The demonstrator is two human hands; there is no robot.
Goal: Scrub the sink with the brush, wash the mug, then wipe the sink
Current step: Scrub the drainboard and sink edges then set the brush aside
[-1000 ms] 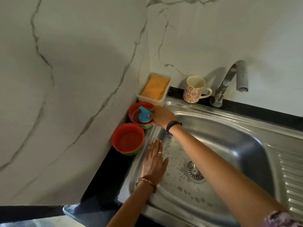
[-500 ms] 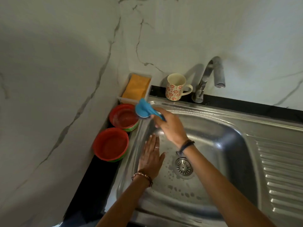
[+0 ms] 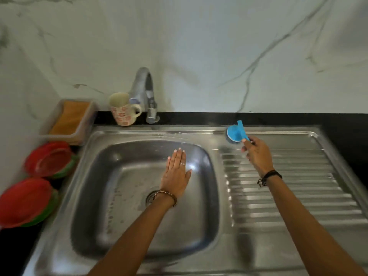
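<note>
A home kitchen: steel sink point(image 3: 199, 134), tap point(image 3: 143, 92), marble-look wall point(image 3: 199, 46).

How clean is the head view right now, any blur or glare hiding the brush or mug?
Head view: motion blur smears the bowls and mug at left; glare on the basin wall; the brush in the right hand reads clearly; wide-angle bending at edges.
</note>
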